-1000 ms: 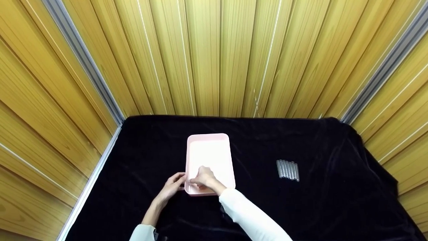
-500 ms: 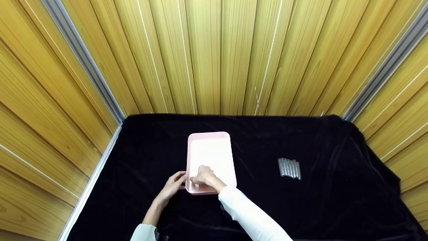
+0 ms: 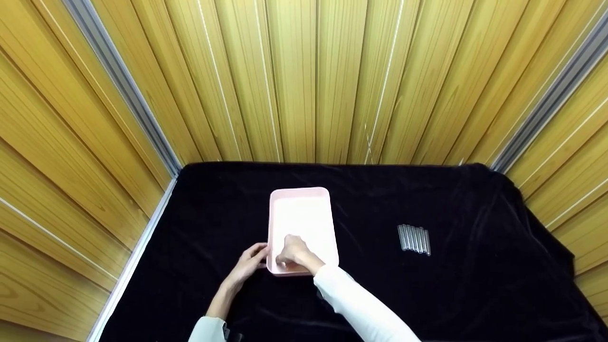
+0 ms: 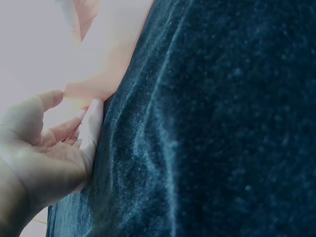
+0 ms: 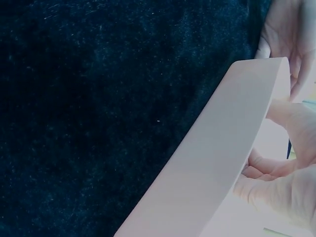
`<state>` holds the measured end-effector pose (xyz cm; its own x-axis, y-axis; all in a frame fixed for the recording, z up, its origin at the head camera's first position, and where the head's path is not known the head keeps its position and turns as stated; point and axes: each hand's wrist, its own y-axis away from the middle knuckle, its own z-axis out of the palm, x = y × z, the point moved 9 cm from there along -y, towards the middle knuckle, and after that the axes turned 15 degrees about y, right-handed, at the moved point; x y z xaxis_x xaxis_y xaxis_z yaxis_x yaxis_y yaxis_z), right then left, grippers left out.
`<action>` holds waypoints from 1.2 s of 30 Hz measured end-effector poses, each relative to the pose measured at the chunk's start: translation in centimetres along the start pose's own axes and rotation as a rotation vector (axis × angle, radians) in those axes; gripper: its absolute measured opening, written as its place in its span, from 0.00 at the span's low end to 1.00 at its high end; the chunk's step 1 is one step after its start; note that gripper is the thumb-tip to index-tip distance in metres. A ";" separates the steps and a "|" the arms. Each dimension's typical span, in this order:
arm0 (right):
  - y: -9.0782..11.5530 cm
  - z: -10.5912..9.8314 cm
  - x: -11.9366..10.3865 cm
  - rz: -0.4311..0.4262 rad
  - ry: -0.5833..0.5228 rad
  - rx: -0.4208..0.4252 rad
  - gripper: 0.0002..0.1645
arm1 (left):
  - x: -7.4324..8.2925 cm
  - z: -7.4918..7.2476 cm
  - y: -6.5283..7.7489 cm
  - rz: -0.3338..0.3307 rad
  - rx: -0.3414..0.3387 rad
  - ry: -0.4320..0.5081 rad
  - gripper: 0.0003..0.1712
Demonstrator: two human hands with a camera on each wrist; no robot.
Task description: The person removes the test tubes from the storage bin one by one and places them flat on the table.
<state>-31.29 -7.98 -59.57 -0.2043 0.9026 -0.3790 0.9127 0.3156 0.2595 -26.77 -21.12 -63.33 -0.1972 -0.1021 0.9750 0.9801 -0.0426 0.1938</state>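
Observation:
A shallow pink tray lies on black cloth, its near-left corner between my hands. Relaxed fingers of my left hand touch the outside of its left wall, and the left wrist view shows this left hand against the tray's wall. My right hand reaches down inside that near-left corner with its fingers bent. In the right wrist view the right hand is partly behind the tray's wall. Whether something small and clear sits between its fingers is hidden by the hand and glare.
A row of several clear, shiny tubes or rods lies on the black cloth to the right of the tray. Wood-patterned panels stand behind and at both sides.
My right hand has shifted slightly within the tray's near-left corner, its fingers drawn closer together. The left hand stays at the left wall. The whole head view has shifted a little.

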 end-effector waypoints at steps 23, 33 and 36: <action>1.1 -5.6 5.2 0.005 -0.228 0.021 0.04 | -0.5 0.4 -0.5 -0.032 0.019 -0.029 0.26; 1.3 -12.1 8.7 0.076 -0.176 0.112 0.06 | 0.0 0.2 -0.2 -0.032 0.031 -0.030 0.25; 1.4 -13.8 9.9 0.099 -0.178 0.129 0.07 | 0.2 0.2 0.0 -0.023 0.018 -0.025 0.26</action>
<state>-36.95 5.41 -50.69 -0.0564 0.8575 -0.5113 0.9652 0.1779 0.1919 -26.80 -20.95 -63.12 -0.2195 -0.0760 0.9727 0.9756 -0.0267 0.2181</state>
